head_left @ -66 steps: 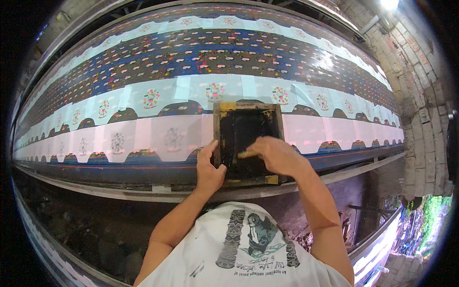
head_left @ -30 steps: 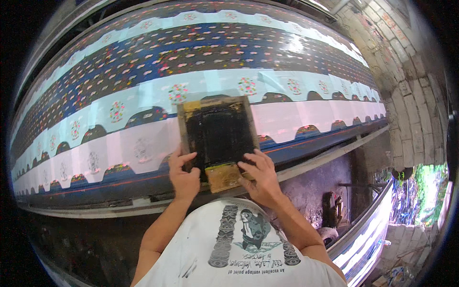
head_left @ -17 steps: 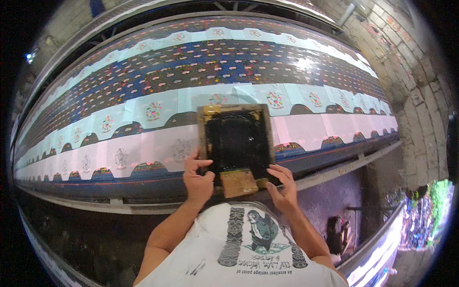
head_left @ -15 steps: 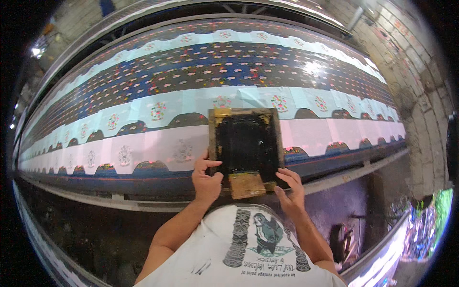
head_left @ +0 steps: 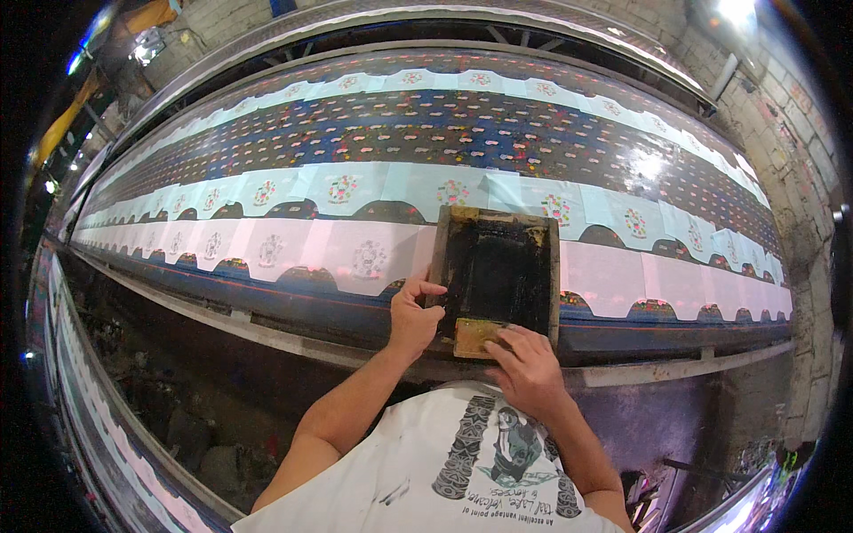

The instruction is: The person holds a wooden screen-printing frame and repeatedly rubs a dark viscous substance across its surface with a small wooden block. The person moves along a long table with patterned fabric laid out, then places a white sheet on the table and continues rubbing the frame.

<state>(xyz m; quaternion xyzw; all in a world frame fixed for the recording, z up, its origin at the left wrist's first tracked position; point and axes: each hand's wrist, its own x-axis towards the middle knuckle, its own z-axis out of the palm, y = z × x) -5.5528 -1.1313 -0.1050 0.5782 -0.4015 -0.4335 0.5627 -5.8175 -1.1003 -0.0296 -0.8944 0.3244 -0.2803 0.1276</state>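
Observation:
A square printing screen (head_left: 498, 271) with a wooden frame and black ink-covered mesh lies flat on the long printed cloth (head_left: 355, 249). My left hand (head_left: 414, 315) grips the screen's left near corner, thumb on top of the frame. My right hand (head_left: 530, 369) rests on a small yellowish wooden squeegee block (head_left: 475, 336) at the screen's near edge. The cloth shows pink and pale blue panels with round floral motifs and a dark blue patterned band.
The printing table (head_left: 293, 338) runs left to right with a metal rail along its near edge. A brick wall (head_left: 782, 133) stands at the right. A dark floor gap (head_left: 178, 391) lies between this table and another cloth-covered table (head_left: 107, 435) at lower left.
The screen has shifted along the cloth and now lies flat at a new panel. My right hand has moved from the frame's right edge onto the squeegee block.

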